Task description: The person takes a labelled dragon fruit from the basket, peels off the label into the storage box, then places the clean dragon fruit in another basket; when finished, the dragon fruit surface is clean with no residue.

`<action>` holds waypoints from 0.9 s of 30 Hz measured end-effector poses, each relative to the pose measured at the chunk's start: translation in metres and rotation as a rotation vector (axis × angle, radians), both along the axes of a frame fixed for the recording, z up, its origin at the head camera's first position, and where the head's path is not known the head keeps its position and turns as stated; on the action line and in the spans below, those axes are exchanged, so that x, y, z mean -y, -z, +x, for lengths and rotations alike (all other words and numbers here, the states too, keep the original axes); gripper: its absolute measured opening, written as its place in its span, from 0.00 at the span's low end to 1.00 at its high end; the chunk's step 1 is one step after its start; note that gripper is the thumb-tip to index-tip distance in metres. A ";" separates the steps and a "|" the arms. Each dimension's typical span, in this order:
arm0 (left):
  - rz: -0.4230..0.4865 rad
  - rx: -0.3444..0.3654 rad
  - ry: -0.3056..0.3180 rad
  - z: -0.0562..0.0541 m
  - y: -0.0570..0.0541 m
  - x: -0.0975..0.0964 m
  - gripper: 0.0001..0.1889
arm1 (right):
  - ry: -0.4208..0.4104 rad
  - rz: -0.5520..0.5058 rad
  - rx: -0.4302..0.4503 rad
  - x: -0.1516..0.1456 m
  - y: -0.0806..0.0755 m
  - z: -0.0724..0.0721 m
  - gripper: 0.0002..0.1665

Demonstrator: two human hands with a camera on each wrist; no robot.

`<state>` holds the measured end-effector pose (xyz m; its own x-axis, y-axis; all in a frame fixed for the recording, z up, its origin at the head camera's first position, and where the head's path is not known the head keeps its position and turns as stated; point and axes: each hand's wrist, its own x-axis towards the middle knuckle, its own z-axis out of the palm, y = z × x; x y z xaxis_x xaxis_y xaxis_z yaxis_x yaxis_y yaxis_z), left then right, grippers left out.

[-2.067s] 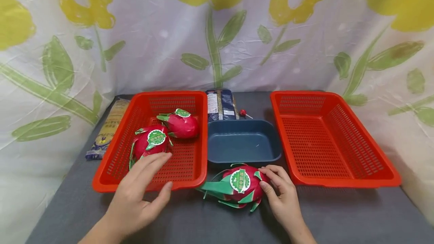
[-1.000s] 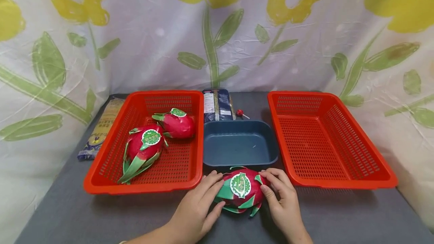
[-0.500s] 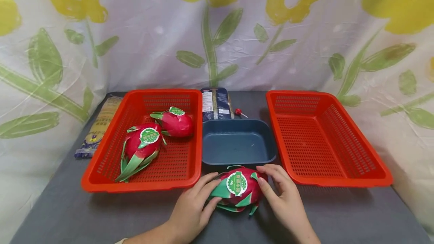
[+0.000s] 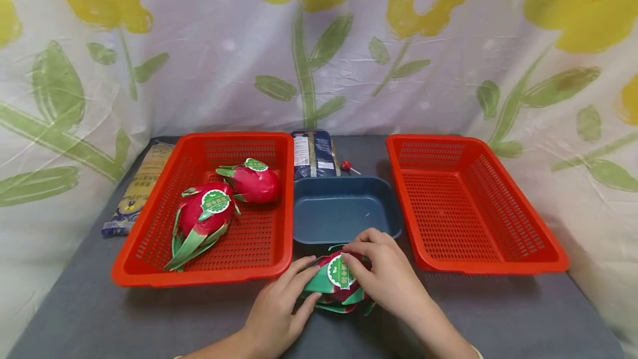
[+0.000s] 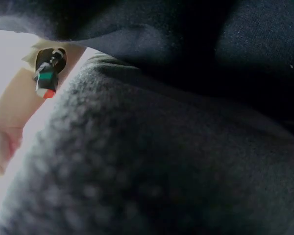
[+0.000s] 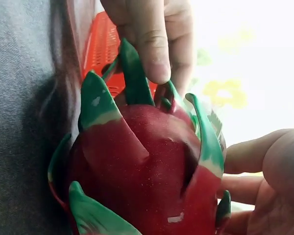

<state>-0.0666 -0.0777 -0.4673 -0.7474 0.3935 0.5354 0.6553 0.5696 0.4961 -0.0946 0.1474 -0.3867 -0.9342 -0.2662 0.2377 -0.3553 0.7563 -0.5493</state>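
- Fruit is lying on its side on the table, just on the near side of the tub, its green leaves pointing left
- Left hand, nearer than the tub and to its left, is grasping the fruit's leafy end, fingers lying over the far side and thumb on the near side
- Right hand, at the tub's near right corner, is grasping the fruit's upper side with bent fingers; thumb and forefinger are meeting by the label, whether nipping its edge I cannot tell
- Left basket, red, is standing just left of the tub and holding two more fruits, pink and green, lying close together, labels showing
- Right basket, red too, is standing just right of the tub, slats showing across its floor
- Blue packet is lying behind the tub, toward its left
- Lollipop is lying behind the tub, its stick pointing right
- Yellow packet is lying well left of the tub, past the left basket
- Flowered backdrop is hanging behind the tub
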 end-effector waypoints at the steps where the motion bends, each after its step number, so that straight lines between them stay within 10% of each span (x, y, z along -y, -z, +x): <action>1: 0.001 0.004 0.000 0.000 0.000 0.000 0.28 | 0.004 0.005 -0.001 0.001 -0.001 -0.001 0.08; 27: 0.009 0.135 -0.015 0.003 -0.002 0.002 0.27 | 0.014 -0.173 -0.005 0.004 0.008 -0.003 0.06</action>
